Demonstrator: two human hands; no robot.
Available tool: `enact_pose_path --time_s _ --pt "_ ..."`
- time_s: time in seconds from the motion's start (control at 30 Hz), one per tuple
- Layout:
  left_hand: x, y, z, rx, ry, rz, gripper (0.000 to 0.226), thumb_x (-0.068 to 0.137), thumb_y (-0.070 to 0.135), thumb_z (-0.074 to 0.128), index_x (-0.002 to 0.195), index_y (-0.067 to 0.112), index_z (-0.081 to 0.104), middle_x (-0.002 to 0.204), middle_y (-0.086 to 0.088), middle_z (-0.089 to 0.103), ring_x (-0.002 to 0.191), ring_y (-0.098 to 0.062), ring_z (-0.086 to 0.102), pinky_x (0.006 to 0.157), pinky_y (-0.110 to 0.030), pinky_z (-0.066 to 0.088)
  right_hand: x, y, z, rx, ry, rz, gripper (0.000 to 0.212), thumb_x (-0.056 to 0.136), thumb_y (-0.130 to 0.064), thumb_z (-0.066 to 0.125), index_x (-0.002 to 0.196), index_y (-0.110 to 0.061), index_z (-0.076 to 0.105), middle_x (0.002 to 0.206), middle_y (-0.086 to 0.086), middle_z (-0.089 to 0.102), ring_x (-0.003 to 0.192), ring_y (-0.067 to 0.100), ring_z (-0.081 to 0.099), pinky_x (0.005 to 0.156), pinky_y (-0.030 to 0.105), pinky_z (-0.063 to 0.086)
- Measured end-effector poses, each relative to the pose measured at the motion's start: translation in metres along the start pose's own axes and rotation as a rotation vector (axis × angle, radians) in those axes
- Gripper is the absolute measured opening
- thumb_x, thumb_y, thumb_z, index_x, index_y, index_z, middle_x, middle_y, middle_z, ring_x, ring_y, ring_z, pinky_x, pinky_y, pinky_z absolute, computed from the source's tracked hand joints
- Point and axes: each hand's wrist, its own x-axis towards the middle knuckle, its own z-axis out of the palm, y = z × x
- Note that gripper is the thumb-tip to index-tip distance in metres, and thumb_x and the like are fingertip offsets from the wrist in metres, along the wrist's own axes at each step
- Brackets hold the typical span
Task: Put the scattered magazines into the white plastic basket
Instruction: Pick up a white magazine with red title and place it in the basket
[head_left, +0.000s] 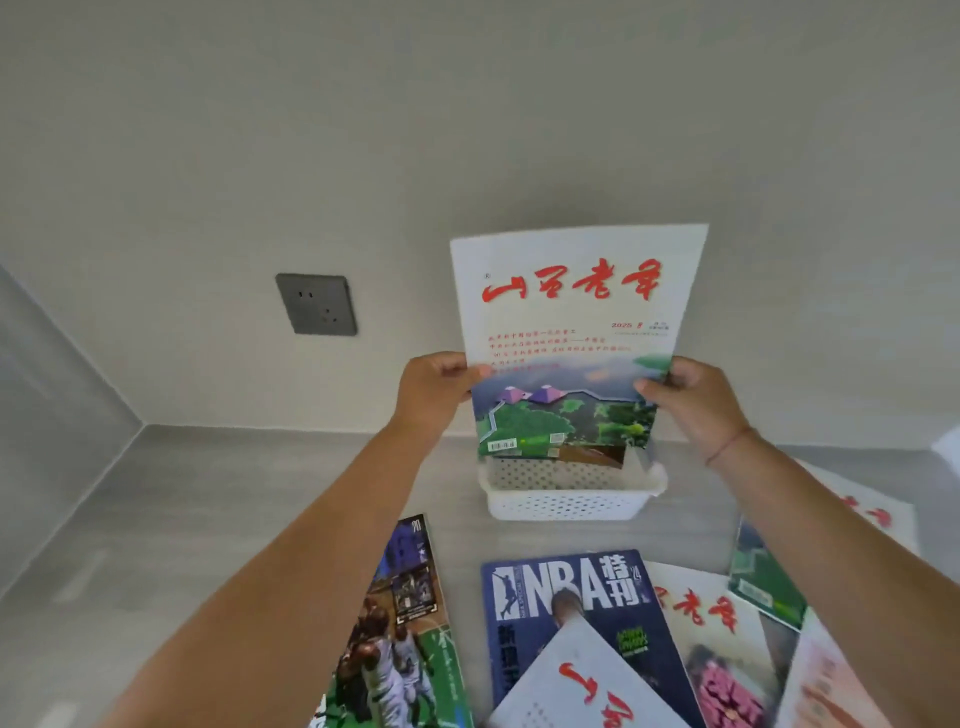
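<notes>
Left hand (434, 387) and right hand (693, 397) both grip one white magazine (574, 332) upright over the white plastic basket (569, 506); six magazines lie on the desk (208, 519).

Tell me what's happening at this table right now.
A person holds a white-covered magazine upright with both hands, the left hand on its left edge and the right hand on its right edge. Its bottom edge sits right at the top of the white plastic basket, which stands near the wall. Several more magazines lie scattered on the grey table, including a blue NBA issue and a basketball one.
</notes>
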Motion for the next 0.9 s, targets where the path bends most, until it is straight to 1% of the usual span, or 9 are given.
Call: enact_pose_path --time_s 0.07,0.17,0.23,0.33,0.5,0.6,0.67,0.8,0.9 --pt "0.016 -0.007 0.024 0.018 -0.013 0.003 0.018 0.081 0.006 0.068 0.092 0.019 0.072 0.088 -0.004 0.071 0.068 -0.012 0.064 0.063 -0.021 0.056 0.014 0.012 -0.009 -0.044 0.026 0.023 0.031 0.080 0.002 0.066 0.111 0.001 0.065 0.077 0.004 0.065 0.047 -0.008 0.057 0.053 0.006 0.047" --pt "0.033 -0.028 0.046 0.083 0.033 -0.023 0.017 0.079 0.006 0.069 0.091 0.017 0.074 0.088 -0.005 0.072 0.071 -0.016 0.065 0.074 -0.032 0.058 0.026 0.034 -0.011 -0.123 0.013 0.082 0.027 0.080 0.000 0.065 0.108 0.000 0.067 0.060 0.000 0.060 0.051 0.008 0.057 0.067 0.023 0.050" --pt "0.039 -0.042 0.055 0.127 0.076 -0.060 0.016 0.078 0.008 0.071 0.093 0.009 0.075 0.089 -0.006 0.073 0.076 -0.020 0.068 0.079 -0.036 0.057 0.030 0.050 -0.009 -0.147 -0.015 0.135 0.023 0.081 -0.003 0.065 0.104 -0.002 0.069 0.058 0.001 0.060 0.057 0.016 0.056 0.069 0.025 0.048" --pt "0.043 -0.059 0.064 0.184 0.104 -0.104 0.017 0.077 0.010 0.072 0.094 0.007 0.075 0.091 -0.008 0.074 0.083 -0.025 0.070 0.083 -0.038 0.057 0.036 0.067 -0.003 -0.166 -0.024 0.175 0.016 0.080 -0.007 0.066 0.095 -0.005 0.071 0.055 0.000 0.060 0.059 0.017 0.057 0.068 0.027 0.049" --pt "0.051 -0.073 0.071 0.242 0.192 -0.122 0.011 0.079 0.014 0.071 0.089 0.012 0.076 0.083 0.001 0.072 0.074 -0.019 0.067 0.069 -0.026 0.055 0.046 0.074 0.008 -0.168 0.041 0.154 0.005 0.079 -0.012 0.067 0.081 -0.010 0.071 0.060 0.003 0.061 0.067 0.022 0.059 0.061 0.024 0.044" --pt "0.056 -0.075 0.069 0.232 0.242 -0.077 0.009 0.080 0.015 0.070 0.087 0.015 0.076 0.079 0.007 0.069 0.070 -0.014 0.065 0.060 -0.019 0.050 0.049 0.078 0.016 -0.157 0.025 0.163 0.009 0.080 -0.012 0.067 0.070 -0.011 0.067 0.067 0.013 0.067 0.068 0.027 0.061 0.069 0.036 0.054" --pt "0.058 -0.080 0.067 0.222 0.244 -0.095 0.005 0.080 0.014 0.071 0.083 0.015 0.075 0.079 0.005 0.070 0.072 -0.016 0.066 0.063 -0.021 0.051 0.049 0.083 0.018 -0.157 0.006 0.185 0.010 0.080 -0.012 0.066 0.074 -0.004 0.068 0.076 0.020 0.070 0.074 0.035 0.064 0.076 0.044 0.055" --pt "0.059 -0.096 0.067 0.258 0.199 -0.194 0.002 0.078 0.014 0.072 0.078 0.016 0.070 0.083 -0.002 0.072 0.071 -0.021 0.064 0.071 -0.030 0.055 0.047 0.098 0.017 -0.224 0.008 0.239 0.020 0.082 -0.013 0.063 0.063 -0.015 0.060 0.076 0.014 0.071 0.075 0.030 0.065 0.073 0.037 0.053" --pt "0.062 -0.100 0.068 0.246 0.210 -0.209 0.006 0.078 0.015 0.072 0.076 0.019 0.069 0.084 -0.002 0.072 0.074 -0.020 0.063 0.077 -0.032 0.054 0.048 0.102 0.017 -0.160 0.045 0.292 0.010 0.083 -0.013 0.064 0.074 -0.012 0.064 0.076 0.010 0.073 0.075 0.025 0.068 0.078 0.038 0.056"
